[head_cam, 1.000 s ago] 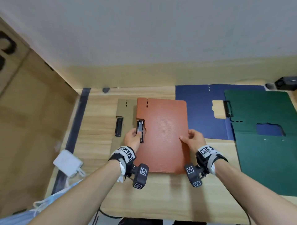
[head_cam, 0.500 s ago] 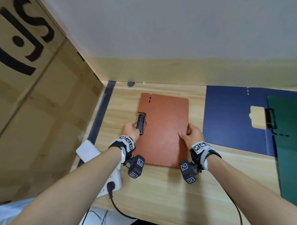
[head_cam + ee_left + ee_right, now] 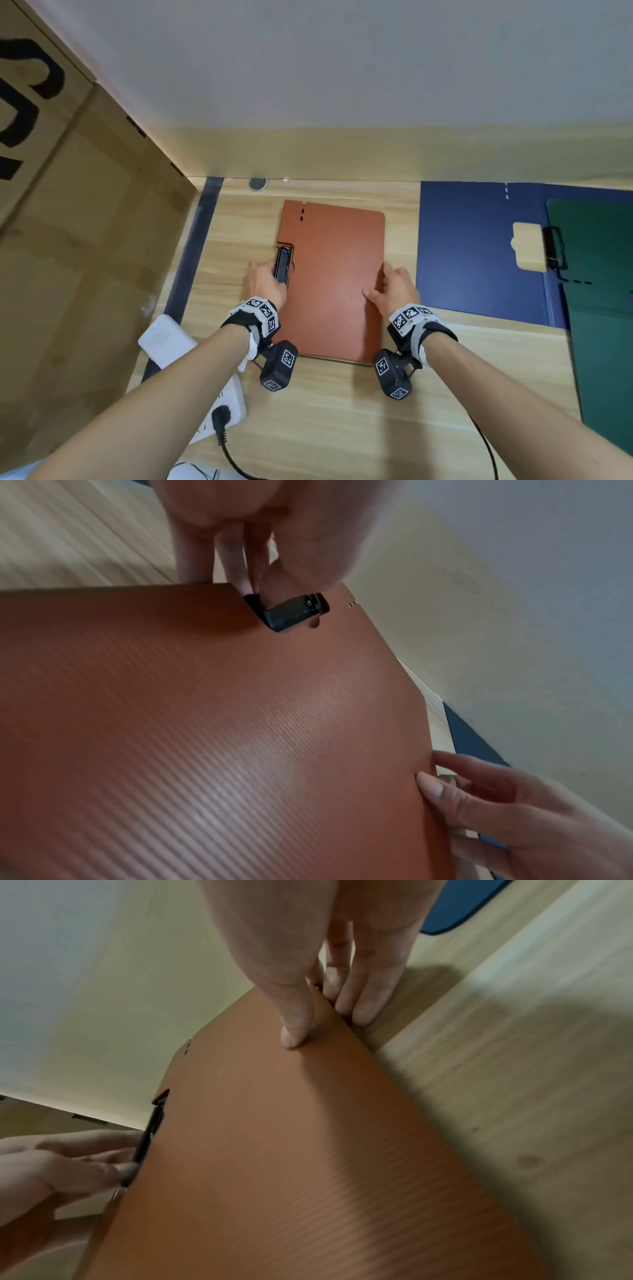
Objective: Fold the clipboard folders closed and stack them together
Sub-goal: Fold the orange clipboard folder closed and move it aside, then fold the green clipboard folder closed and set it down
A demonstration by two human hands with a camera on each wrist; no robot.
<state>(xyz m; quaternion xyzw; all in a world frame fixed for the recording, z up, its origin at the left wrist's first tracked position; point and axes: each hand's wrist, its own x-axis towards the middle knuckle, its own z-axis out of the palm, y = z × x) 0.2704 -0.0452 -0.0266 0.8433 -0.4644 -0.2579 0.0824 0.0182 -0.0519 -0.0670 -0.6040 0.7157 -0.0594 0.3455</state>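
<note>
Head view: a person's left hand is pinching the black clip at the left edge of the closed brown clipboard folder, thumb on top and fingers curled beneath; the right hand is gripping the folder's right edge, thumb pressing on the cover and fingers tucked under the rim. The left wrist view is showing the thumb bearing on the clip while the right hand's fingers are hooking the far side; the right wrist view is showing the thumb flattening the cover. The brown folder is lying flat on the wooden table, apparently squared over a tan folder whose edge is just peeking out at the near side; an open blue folder and a green folder are waiting to the right. The step in hand looks like aligning the stack; doing it well probably means keeping both grips level and nudging corners flush before letting go, with the clips sitting one over the other so the pile is not rocking. A white power strip is sitting at the near left; a cardboard box is standing beyond it.
</note>
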